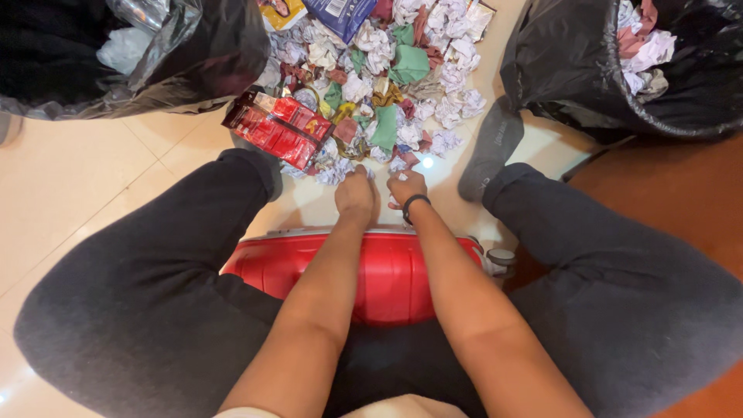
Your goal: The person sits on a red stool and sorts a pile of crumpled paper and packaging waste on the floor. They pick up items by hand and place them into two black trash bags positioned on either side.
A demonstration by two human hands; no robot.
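I am looking down at both hands reaching past a red stool (pixel 364 271) to the near edge of a heap of crumpled paper (pixel 387 85) that is lying on the tiled floor (pixel 70 186). My left hand (pixel 355 195) is curling down onto the floor at the heap's edge, fingers bent; I cannot tell whether it is gripping anything. My right hand (pixel 405 187) (the one with the black wristband (pixel 415 203)) is pinching a small white scrap (pixel 402 177), fingers nearly closed around it. Red snack wrappers (pixel 277 128) are lying just left of the hands. A black bag (pixel 139 62) is sitting open at upper left, another black bag (pixel 588 70) at upper right, already holding crumpled paper. To do this well, I judge, each hand should be closing fully on one piece before lifting, working from the near edge inward.
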